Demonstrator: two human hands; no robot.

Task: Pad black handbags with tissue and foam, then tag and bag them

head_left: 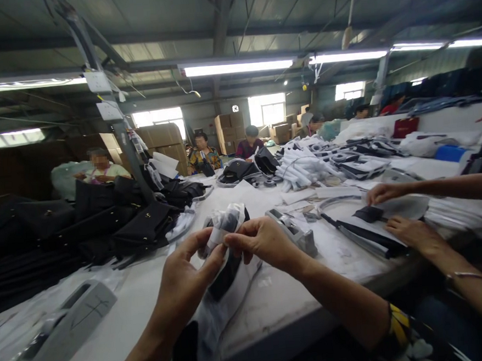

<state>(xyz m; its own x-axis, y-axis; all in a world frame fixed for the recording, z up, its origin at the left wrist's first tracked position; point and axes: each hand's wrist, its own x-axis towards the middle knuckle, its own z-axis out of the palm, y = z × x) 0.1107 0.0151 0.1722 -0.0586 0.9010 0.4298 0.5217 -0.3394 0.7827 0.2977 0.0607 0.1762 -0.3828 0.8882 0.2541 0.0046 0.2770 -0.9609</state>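
In front of me, my left hand [191,266] and my right hand [265,242] meet at a dark strap with pale, translucent wrapping [227,222]. The left thumb and fingers close around the wrapped part. My right thumb and fingertips pinch the wrapping beside the left thumb. More of the wrapped dark piece [226,275] hangs below my hands toward the table's front edge. Exactly what it belongs to cannot be made out. Just past my right hand stands a grey tape dispenser [300,234]; a larger grey dispenser [70,330] sits at the lower left.
Black bags [145,225] are heaped on the left. White wrapped rolls [300,168] and dark pieces lie farther back on the white table [282,304]. On the right, a co-worker's hands [414,234] handle a black piece [369,214]. A metal post [130,155] rises at left; other people sit opposite.
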